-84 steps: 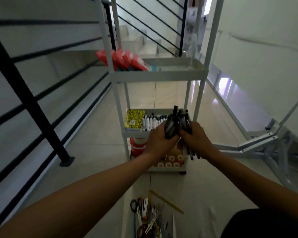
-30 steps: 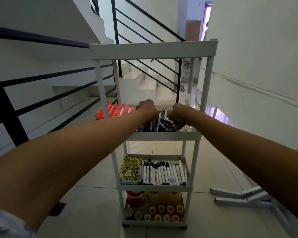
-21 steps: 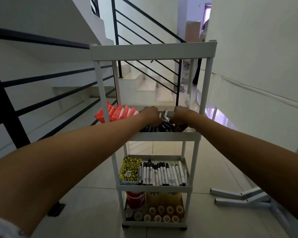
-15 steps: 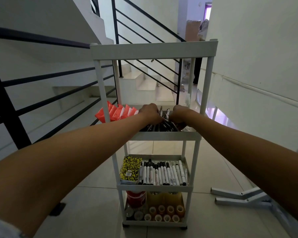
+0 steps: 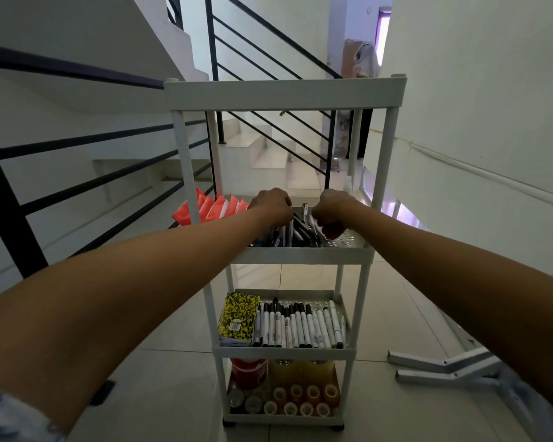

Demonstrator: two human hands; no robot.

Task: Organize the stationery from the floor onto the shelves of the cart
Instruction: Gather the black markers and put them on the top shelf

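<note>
Both hands over the cart [image 5: 286, 96]'s second shelf. Left hand [image 5: 270, 202] and right hand [image 5: 330, 207] knuckles-up, fingers curled down into the dark pens [image 5: 295, 231] piled on that shelf; actual grip can't tell. Red packets [image 5: 213, 208] on the same shelf, left of the pens.

Left hand [image 5: 270, 202] and right hand [image 5: 330, 207] hiding own fingers and part of pen pile [image 5: 295, 232]; grip indeterminable. Marker [image 5: 300, 325] labels reading too small.
</note>
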